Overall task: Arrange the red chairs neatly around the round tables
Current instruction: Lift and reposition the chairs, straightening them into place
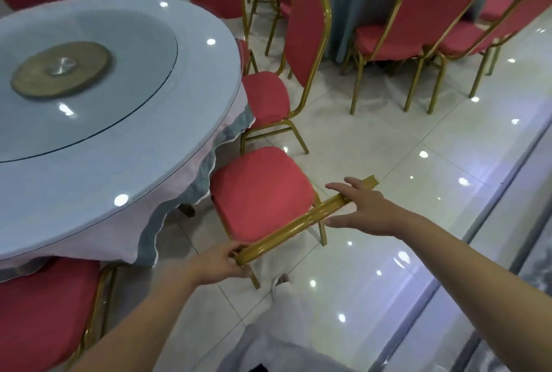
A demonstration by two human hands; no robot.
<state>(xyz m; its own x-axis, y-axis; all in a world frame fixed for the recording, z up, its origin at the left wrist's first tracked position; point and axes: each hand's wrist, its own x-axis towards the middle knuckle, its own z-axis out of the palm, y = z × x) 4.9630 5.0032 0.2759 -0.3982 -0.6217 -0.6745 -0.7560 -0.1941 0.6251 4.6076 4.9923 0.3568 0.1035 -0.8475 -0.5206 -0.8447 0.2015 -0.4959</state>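
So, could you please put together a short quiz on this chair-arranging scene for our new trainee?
1. True or false: the left hand grips one corner of the gold top rail.
2. The right hand is: A) clenched in a fist; B) open, fingers straight over the rail; C) tugging a tablecloth.
3. Which lies nearer the round table: the red seat or the rail behind it?
Key: 1 true; 2 B; 3 the red seat.
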